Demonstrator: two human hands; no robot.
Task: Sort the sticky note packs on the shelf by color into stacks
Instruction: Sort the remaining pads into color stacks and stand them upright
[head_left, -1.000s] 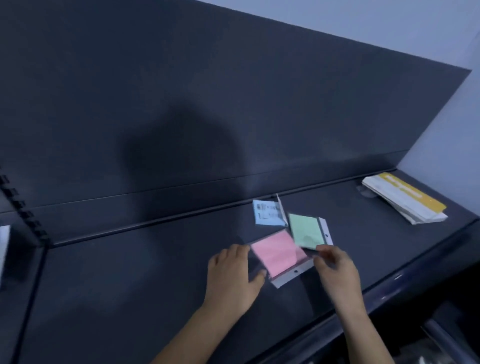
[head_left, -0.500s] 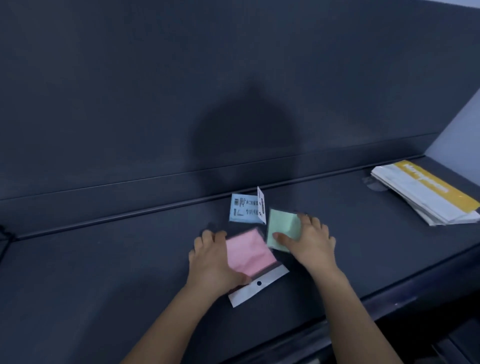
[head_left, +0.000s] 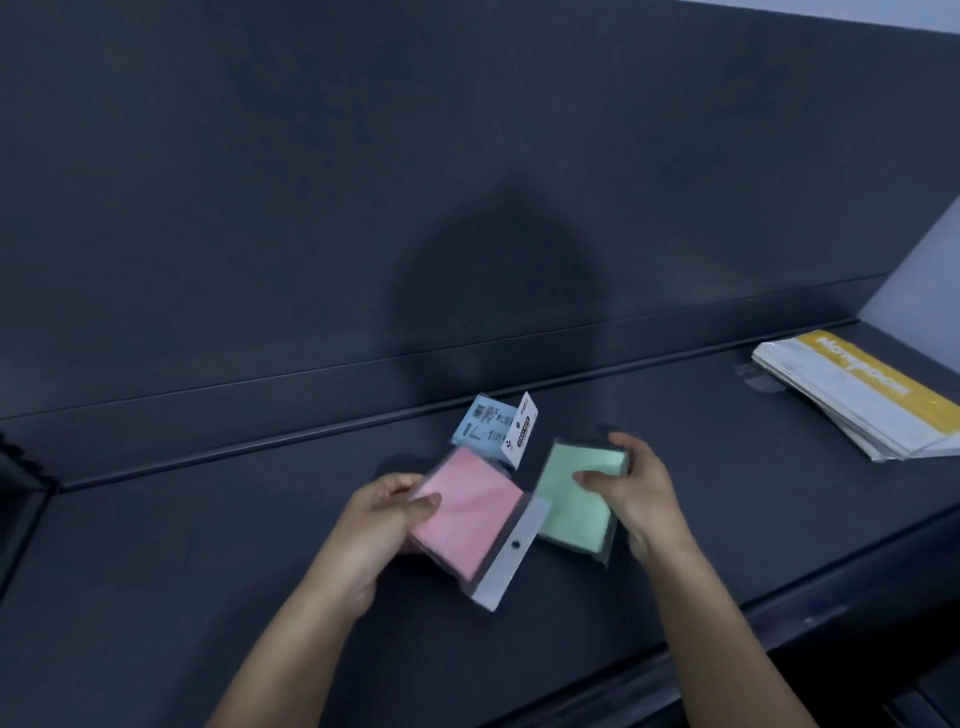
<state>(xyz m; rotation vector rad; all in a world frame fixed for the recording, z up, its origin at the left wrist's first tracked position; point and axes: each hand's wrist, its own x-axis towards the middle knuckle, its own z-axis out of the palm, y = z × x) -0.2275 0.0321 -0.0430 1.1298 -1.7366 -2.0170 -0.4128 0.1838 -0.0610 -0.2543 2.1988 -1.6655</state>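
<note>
My left hand grips a pink sticky note pack in a clear sleeve with a white hang tab, thumb on top, raised just above the dark shelf. Beside it, my right hand holds a green sticky note pack by its far right corner, thumb pressed on the face. The two packs sit side by side, the pink sleeve's edge close to the green one. Behind them a blue sticky note pack lies on the shelf with its white label flap standing up.
A stack of white and yellow printed bags lies at the shelf's far right end. The shelf's dark back panel rises behind the packs. A raised front lip runs along the near edge, and a side bracket stands at left.
Both packs have been lifted off the shelf and drawn toward me. My right hand now grips the green pack instead of lying flat on it. The pink pack turned in my left hand.
</note>
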